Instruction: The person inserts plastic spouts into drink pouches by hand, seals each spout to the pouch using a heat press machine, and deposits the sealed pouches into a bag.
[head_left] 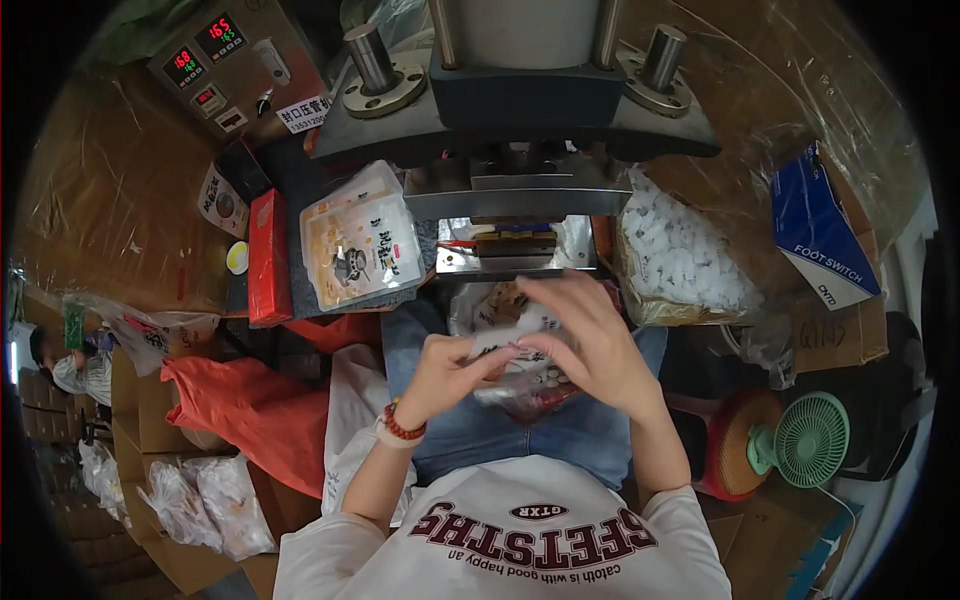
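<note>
In front of my lap, my left hand [435,378], with a red bead bracelet at the wrist, is closed with thumb and fingers pinching the edge of a clear printed plastic pouch [492,343]. My right hand [590,345] is just to the right, its fingers apart and slightly blurred, its thumb close to the left thumb tip. Below both hands, a clear plastic bag [535,402] of small packed items rests on my lap, partly hidden by them. Just beyond is the metal sealing bar [490,262] of a press.
A stack of printed pouches [355,250] lies left of the press, beside a red box [268,258]. A carton of small white pieces [685,250] stands right. The control box [235,75], a blue-and-white box [820,235] and a green fan [812,437] surround the workplace.
</note>
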